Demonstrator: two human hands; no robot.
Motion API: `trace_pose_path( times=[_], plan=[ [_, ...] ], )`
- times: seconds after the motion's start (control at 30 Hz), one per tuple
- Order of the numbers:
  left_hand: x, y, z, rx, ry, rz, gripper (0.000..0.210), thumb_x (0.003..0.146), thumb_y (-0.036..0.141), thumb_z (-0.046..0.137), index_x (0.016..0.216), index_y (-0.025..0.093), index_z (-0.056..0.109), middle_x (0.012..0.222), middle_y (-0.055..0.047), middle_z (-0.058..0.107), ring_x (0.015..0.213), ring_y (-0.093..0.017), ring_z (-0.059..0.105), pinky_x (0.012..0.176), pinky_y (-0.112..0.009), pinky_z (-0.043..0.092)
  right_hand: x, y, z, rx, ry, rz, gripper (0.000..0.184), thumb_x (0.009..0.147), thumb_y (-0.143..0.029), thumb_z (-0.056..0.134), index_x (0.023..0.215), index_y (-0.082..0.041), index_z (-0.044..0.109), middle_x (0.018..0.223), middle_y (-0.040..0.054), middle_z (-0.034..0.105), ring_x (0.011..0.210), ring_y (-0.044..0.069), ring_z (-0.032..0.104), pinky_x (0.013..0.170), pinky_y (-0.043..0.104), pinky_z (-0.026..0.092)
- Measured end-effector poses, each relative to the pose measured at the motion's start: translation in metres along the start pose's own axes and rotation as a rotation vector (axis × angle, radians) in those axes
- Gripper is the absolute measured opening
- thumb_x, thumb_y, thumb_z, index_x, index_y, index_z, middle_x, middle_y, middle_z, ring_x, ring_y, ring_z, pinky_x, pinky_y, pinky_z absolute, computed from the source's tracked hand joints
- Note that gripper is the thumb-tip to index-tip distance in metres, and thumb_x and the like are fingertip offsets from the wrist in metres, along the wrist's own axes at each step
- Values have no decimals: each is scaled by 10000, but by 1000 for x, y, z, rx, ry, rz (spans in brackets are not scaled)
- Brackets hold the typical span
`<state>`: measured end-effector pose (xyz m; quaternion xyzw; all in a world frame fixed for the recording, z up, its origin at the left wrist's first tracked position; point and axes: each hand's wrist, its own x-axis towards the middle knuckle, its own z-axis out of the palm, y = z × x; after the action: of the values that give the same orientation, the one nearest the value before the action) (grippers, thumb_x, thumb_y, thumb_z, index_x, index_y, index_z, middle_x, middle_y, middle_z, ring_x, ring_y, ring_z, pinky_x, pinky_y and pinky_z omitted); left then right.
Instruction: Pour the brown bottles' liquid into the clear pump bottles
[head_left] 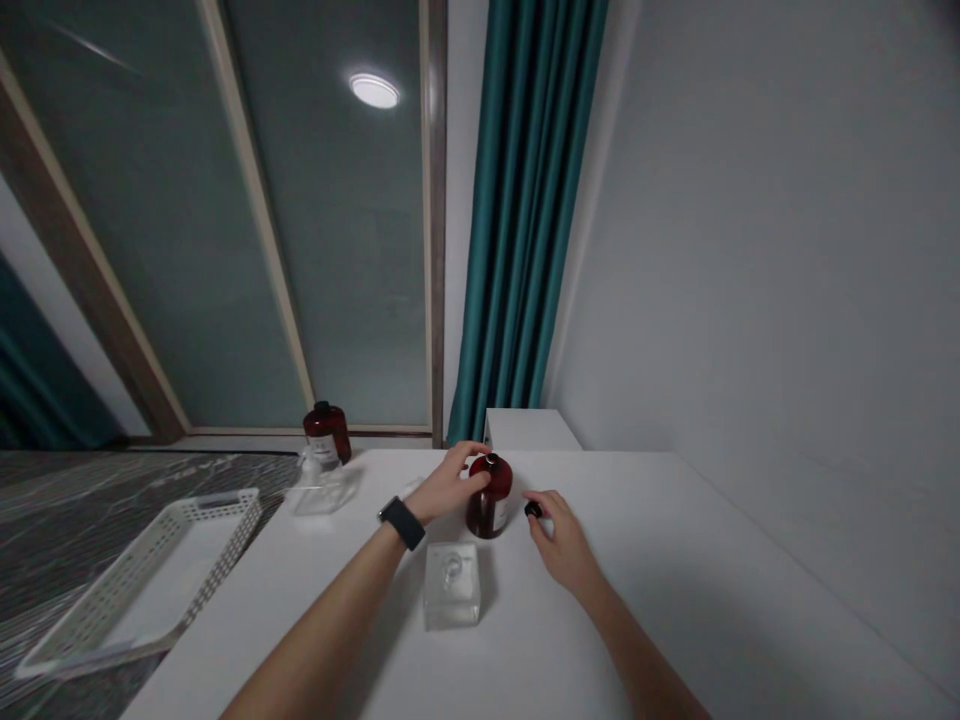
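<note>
A dark red-brown bottle [489,512] with a pale label stands upright on the white table [570,640]. My left hand [454,482], a black watch on its wrist, is wrapped around the upper part of this bottle from the left. To the right of the bottle, my right hand [556,532] pinches a small black cap [532,509] between thumb and fingers, apart from the bottle's neck. Nearer to me, between the forearms, is a clear square glass container [451,590] with a round shape showing at its top.
At the table's far left corner stand a second red-brown bottle [328,430] with a black top and another clear container [316,495]. A white perforated basket [161,650] is beyond the left edge. A white box-like piece [531,430] stands behind the table, near the teal curtain [525,250].
</note>
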<state>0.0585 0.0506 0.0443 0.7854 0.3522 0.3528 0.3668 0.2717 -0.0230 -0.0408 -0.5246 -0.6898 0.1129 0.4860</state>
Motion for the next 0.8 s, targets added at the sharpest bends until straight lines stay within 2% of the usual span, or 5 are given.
trace_pose_path(
  times=[0.1, 0.17, 0.4, 0.6, 0.8],
  plan=[
    [1, 2, 5, 66, 53, 45, 376, 781, 341, 692, 1097, 165, 590, 1140, -107, 594, 1078, -271, 585, 975, -445, 475, 0, -2, 0, 7, 15, -1, 357, 807, -89, 481, 1099, -219, 640, 1002, 75, 620, 913, 228, 616, 840, 400, 539],
    [3, 2, 8, 53, 58, 67, 365, 768, 326, 712, 1080, 175, 597, 1115, -95, 608, 1060, -263, 592, 971, -438, 476, 1, -2, 0, 15, 21, -2, 327, 803, -90, 481, 1055, -217, 647, 1001, 76, 615, 921, 229, 618, 842, 397, 540],
    [0, -1, -3, -140, -135, 35, 376, 797, 259, 671, 1156, 188, 581, 1172, -87, 646, 1048, -227, 614, 993, -421, 462, 2, -1, 2, 40, 36, 22, 237, 810, -122, 506, 975, -221, 644, 977, 68, 629, 901, 229, 617, 803, 387, 547],
    [-4, -6, -5, -155, -159, 45, 424, 838, 321, 663, 1242, 222, 587, 1308, -107, 562, 1205, -247, 546, 1059, -438, 418, 3, 7, 1, 44, 61, 64, 207, 878, -225, 528, 1016, -238, 681, 1001, 83, 672, 969, 263, 606, 839, 430, 525],
    [-5, -6, -2, -167, -150, 31, 432, 843, 307, 658, 1256, 211, 573, 1292, -110, 576, 1176, -242, 563, 1044, -437, 437, 7, 17, 0, 76, 172, 143, 192, 870, -335, 567, 975, -223, 682, 976, 98, 691, 922, 271, 623, 805, 435, 525]
  ],
)
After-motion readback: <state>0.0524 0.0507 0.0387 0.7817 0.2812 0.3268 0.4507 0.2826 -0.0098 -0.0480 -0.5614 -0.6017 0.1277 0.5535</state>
